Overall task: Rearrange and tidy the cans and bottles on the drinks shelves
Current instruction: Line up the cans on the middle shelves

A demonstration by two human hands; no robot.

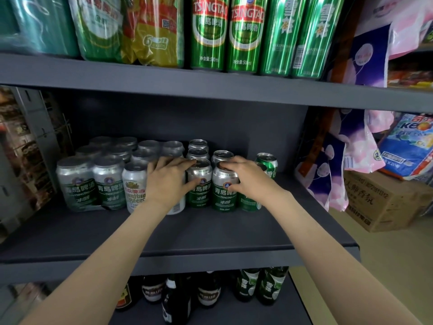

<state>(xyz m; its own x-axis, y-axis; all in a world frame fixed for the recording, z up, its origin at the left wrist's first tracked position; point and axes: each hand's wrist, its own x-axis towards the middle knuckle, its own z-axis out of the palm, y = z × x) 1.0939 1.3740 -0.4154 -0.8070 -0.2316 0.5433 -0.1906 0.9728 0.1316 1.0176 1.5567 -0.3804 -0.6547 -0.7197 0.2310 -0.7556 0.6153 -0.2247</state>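
Middle shelf [210, 233] of a drinks rack, seen from above and in front. Two silver-and-green cans stand upright side by side at the front of short rows, set back from the shelf's front lip. The left hand [167, 181] grips the left front can [199, 191]: fingers curl over its rim, the thumb presses the label side. The right hand [248, 178] grips the right front can [223, 195] likewise, fingers across the lid and the thumb low on the wall. Both forearms reach forward and slightly inward, wrists level, palms turned toward each other.

Handling, as judged: if full and sealed, as they appear, the cans are moderately heavy and rigid, with smooth, possibly slippery walls; thin aluminium dents under a hard squeeze. The firm top rim and upper wall offer the surest hold, and sliding on the base should be steadier than lifting.

To the left stand a white can [134, 186] and a film-wrapped multipack [91, 181]; to the right, green cans [267, 163], partly hidden. Tall green cans [227, 34] fill the shelf above; dark bottles [208, 292] the one below.
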